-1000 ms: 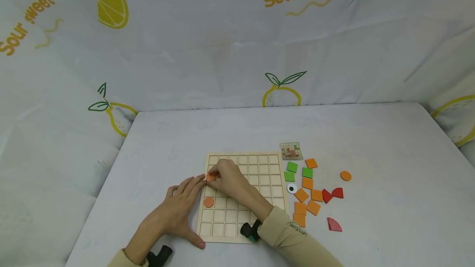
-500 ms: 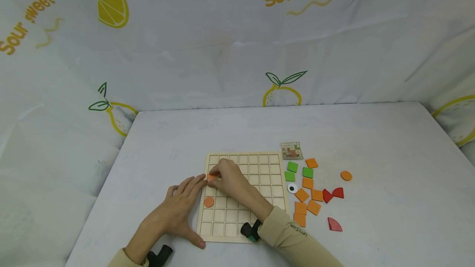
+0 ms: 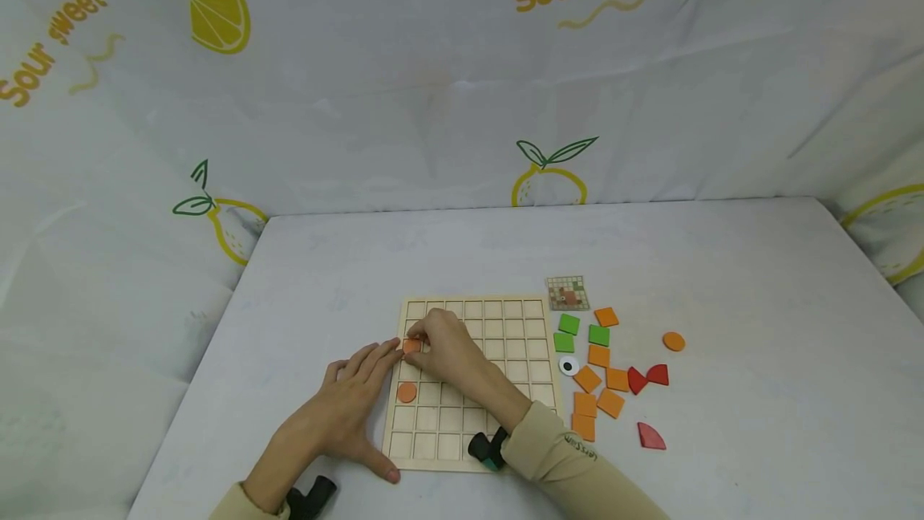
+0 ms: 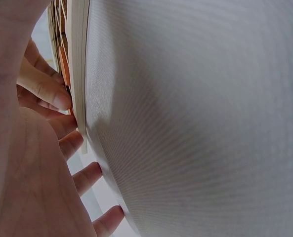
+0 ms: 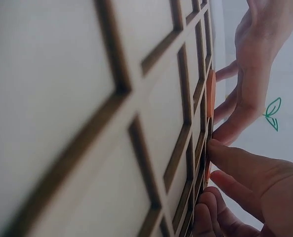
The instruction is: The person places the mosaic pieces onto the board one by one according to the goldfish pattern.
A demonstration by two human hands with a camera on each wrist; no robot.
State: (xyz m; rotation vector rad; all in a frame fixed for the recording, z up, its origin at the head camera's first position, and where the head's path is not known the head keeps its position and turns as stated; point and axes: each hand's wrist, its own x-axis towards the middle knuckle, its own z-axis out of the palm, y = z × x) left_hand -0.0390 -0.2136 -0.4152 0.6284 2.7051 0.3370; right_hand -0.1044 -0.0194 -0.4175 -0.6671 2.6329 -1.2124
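Note:
A wooden grid board [image 3: 498,424] lies on the table. My right hand [image 3: 455,351] reaches over it, thumb and forefinger pinching an orange piece [image 3: 411,346] at the left column; the fingers partly cover it, so its full outline is hidden. My left hand [image 3: 350,404] is spread along the board's left side, with straight fingertips at the frame near that piece. In the left wrist view, the left fingers [image 4: 88,177] extend past the board's edge [image 4: 78,64]. An orange disc [image 3: 407,392] sits lower in the same column.
Right of the board lie several orange squares [image 3: 598,355], green squares [image 3: 569,323], an eye disc [image 3: 568,366], red quarter-circle pieces [image 3: 650,436] and another orange disc [image 3: 674,341]. A small pattern card [image 3: 567,294] lies at the board's upper right corner.
Both hands hold nearly the same place. The right fingertips have shifted only slightly at the orange piece, and a bit more of it shows.

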